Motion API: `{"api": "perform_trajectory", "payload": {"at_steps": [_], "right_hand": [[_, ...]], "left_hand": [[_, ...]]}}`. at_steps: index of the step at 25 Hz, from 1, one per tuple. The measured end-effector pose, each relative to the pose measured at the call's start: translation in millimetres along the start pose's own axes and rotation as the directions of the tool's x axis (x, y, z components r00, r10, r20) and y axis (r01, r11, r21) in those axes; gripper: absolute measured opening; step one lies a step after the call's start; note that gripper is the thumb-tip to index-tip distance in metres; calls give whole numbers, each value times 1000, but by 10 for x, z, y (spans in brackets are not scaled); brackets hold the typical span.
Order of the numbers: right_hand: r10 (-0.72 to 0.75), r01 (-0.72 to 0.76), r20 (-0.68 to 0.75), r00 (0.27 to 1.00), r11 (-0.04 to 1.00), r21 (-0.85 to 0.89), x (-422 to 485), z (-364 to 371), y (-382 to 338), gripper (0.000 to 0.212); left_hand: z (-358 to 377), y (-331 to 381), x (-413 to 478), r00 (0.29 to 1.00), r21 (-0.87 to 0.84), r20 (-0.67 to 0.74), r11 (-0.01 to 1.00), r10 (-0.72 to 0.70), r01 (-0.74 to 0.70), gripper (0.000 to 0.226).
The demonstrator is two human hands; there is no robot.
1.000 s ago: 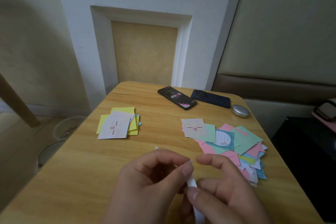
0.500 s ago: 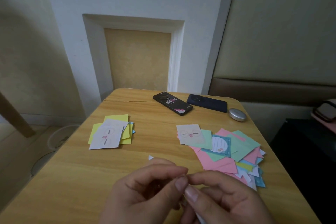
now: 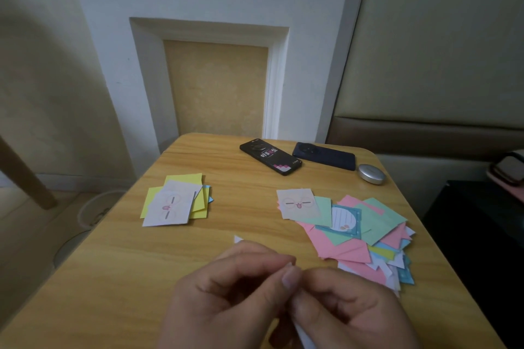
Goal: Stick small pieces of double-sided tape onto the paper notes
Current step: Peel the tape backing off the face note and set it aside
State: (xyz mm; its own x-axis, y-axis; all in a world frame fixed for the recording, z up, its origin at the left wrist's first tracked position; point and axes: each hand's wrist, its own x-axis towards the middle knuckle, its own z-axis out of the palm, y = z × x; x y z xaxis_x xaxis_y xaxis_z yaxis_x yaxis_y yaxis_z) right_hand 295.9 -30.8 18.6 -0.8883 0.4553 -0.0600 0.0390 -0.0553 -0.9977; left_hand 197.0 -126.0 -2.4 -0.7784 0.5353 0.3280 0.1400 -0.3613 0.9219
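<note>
My left hand (image 3: pixel 229 292) and my right hand (image 3: pixel 348 309) meet fingertip to fingertip at the table's near edge, fingers curled. Between them they pinch a white strip of double-sided tape (image 3: pixel 302 334), of which only a sliver shows below the right hand. A white corner of paper (image 3: pixel 237 239) peeks out just beyond my left knuckles. A small stack of notes, yellow under a white one with a cartoon face (image 3: pixel 170 205), lies at the left. A loose pile of pink, green and blue notes (image 3: pixel 357 232) spreads at the right.
The wooden table (image 3: pixel 113 278) ends against a white wall panel. Near its far edge lie a black phone (image 3: pixel 270 156), a dark blue phone (image 3: pixel 324 156) and a silver oval case (image 3: pixel 371 174). A dark cabinet (image 3: pixel 482 235) stands at the right.
The view has tilted up a little, so both hands sit lower in the frame. The white tape strip seen between the fingers a second ago is now almost hidden by them.
</note>
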Motion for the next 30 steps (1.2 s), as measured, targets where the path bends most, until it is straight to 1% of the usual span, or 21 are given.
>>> {"api": "perform_trajectory", "payload": {"at_steps": [4, 6, 7, 8, 9, 10, 11, 12, 14, 16, 19, 20, 21, 22, 23, 24, 25, 26, 27, 28, 30], "right_hand": [[-38, 29, -104, 994, 996, -83, -95, 81, -44, 12], [-133, 101, -167, 977, 978, -185, -97, 121, 19, 10], [-241, 172, -203, 949, 935, -309, -88, 107, 83, 16], [-387, 257, -198, 900, 841, -476, -66, 83, 132, 21], [-520, 326, -139, 843, 699, -636, -44, 55, 166, 23], [-600, 366, -61, 798, 562, -741, -45, 47, 179, 22], [-634, 393, 13, 773, 463, -795, -58, 55, 204, 20], [-642, 414, 71, 763, 402, -817, -78, 65, 231, 18], [-649, 442, 131, 749, 343, -829, -95, 38, 238, 15], [-663, 442, 145, 735, 305, -844, -11, -122, 238, 10], [-638, 340, 44, 768, 348, -874, 202, -366, 214, 13], [-619, 308, 40, 784, 332, -892, 247, -394, 215, 21], [-563, 270, 60, 824, 297, -916, 282, -381, 210, 36], [-459, 229, 91, 884, 256, -939, 324, -348, 220, 55], [-366, 203, 103, 925, 248, -947, 338, -325, 244, 72], [-321, 179, 100, 942, 229, -957, 351, -305, 272, 82], [-319, 180, 120, 940, 165, -970, 396, -293, 297, 84], [-342, 205, 168, 924, 74, -976, 453, -308, 343, 78], [-362, 226, 201, 910, 27, -974, 476, -309, 371, 64], [-383, 241, 223, 896, -2, -970, 491, -308, 400, 48], [-328, 268, 248, 911, 16, -963, 506, -307, 458, 26]], "left_hand": [[36, 60, 1, 993, -16, -95, 997, -76, 75, 22], [68, 107, -10, 974, -26, -130, 982, -187, 186, 19], [94, 129, -18, 956, -54, -144, 967, -255, 249, 13], [127, 143, -27, 939, -92, -148, 950, -310, 299, 9], [146, 133, -32, 923, -131, -143, 931, -357, 340, 9], [143, 101, -12, 907, -159, -132, 912, -399, 378, 14], [110, 58, 34, 884, -170, -144, 892, -444, 420, 20], [58, 21, 104, 853, -185, -181, 869, -489, 459, 26], [-93, -6, 257, 805, -261, -235, 833, -545, 488, 32], [-242, 8, 317, 819, -268, -213, 838, -532, 475, 28], [-327, 54, 208, 860, -144, -117, 865, -497, 480, 26], [-311, 58, 166, 859, -133, -77, 859, -507, 495, 27], [-294, 52, 139, 849, -137, -41, 845, -527, 517, 28], [-291, 28, 130, 839, -141, -24, 832, -544, 536, 30], [-293, -2, 134, 830, -143, -30, 824, -558, 549, 29], [-303, -37, 143, 825, -149, -47, 820, -564, 552, 27], [-303, -54, 152, 820, -157, -59, 817, -569, 555, 24], [-294, -69, 159, 815, -166, -62, 811, -577, 561, 22], [-276, -75, 159, 805, -182, -58, 799, -591, 573, 19], [-253, -85, 157, 791, -199, -51, 783, -609, 590, 18], [-223, -101, 164, 766, -236, -32, 750, -641, 618, 16]]}}
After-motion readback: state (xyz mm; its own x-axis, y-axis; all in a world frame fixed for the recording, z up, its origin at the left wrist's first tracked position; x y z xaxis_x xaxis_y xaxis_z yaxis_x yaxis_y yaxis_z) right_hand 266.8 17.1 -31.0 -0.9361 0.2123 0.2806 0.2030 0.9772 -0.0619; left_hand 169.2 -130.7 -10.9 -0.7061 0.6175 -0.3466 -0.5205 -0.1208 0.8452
